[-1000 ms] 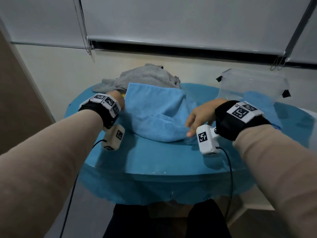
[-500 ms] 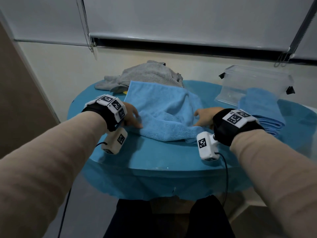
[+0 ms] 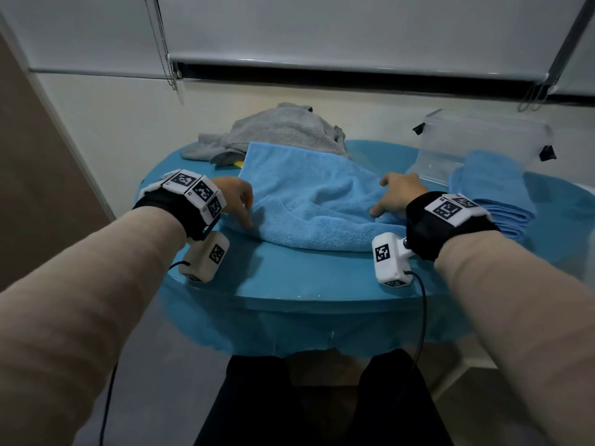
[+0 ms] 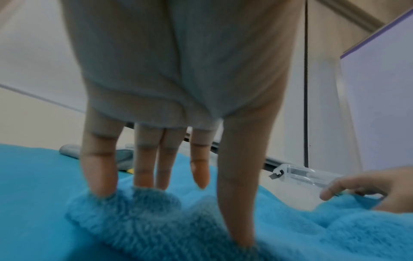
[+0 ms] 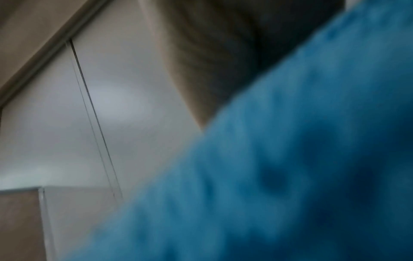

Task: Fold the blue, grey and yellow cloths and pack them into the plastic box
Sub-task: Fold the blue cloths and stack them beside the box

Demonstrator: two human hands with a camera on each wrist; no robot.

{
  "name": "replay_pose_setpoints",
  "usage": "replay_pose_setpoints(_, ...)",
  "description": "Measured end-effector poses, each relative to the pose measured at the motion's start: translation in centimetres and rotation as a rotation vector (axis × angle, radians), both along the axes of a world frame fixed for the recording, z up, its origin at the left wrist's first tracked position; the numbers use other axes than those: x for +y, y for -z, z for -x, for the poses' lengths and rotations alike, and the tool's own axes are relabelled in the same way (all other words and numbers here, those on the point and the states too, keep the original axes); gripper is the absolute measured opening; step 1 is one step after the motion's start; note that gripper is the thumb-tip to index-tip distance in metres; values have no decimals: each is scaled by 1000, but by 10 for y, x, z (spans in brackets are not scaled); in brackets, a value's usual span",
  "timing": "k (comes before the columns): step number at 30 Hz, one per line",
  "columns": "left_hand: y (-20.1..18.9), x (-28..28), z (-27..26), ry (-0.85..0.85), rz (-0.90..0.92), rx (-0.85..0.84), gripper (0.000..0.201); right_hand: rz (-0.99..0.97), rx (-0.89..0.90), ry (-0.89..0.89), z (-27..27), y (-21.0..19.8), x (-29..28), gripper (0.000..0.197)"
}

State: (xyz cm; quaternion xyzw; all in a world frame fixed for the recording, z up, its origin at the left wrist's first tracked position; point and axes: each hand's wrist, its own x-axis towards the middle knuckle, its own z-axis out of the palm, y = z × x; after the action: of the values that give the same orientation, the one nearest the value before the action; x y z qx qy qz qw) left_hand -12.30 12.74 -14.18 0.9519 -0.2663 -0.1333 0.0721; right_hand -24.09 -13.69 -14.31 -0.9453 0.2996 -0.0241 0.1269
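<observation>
A light blue cloth (image 3: 309,201) lies partly spread in the middle of the round blue table (image 3: 289,278). My left hand (image 3: 236,202) stands at its left edge, straight fingers (image 4: 98,167) and thumb pressing their tips into the pile (image 4: 138,211). My right hand (image 3: 397,197) grips the cloth's right edge (image 4: 362,201); in the right wrist view the blue cloth (image 5: 290,167) fills the frame and hides the fingers. Behind lies the crumpled grey cloth (image 3: 283,130), with a bit of the yellow cloth (image 3: 238,164) peeking from under it. The clear plastic box (image 3: 476,140) stands at the back right.
A folded blue cloth (image 3: 492,191) lies in front of the box, just right of my right hand. A wall and a window blind with hanging cords (image 3: 167,59) rise close behind the table. My legs are under the table's near edge.
My left hand has come nearer along the cloth's left edge. My right hand has moved from the front edge to the right edge. The cloth now lies wider and flatter.
</observation>
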Motion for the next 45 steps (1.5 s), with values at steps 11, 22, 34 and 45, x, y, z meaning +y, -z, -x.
replay_pose_setpoints(11,-8,16,7,15,60,-20,32,-338,-147,-44,51,9,-1,58)
replay_pose_setpoints(22,-21,62,13,68,-12,113,59,-24,-251,35,54,10,-1,38)
replay_pose_setpoints(34,-11,17,32,246,-440,174,80,20,356,-114,69,2,1,70)
replay_pose_setpoints(45,-60,-33,13,163,-286,178,60,19,170,-236,1,-45,23,32)
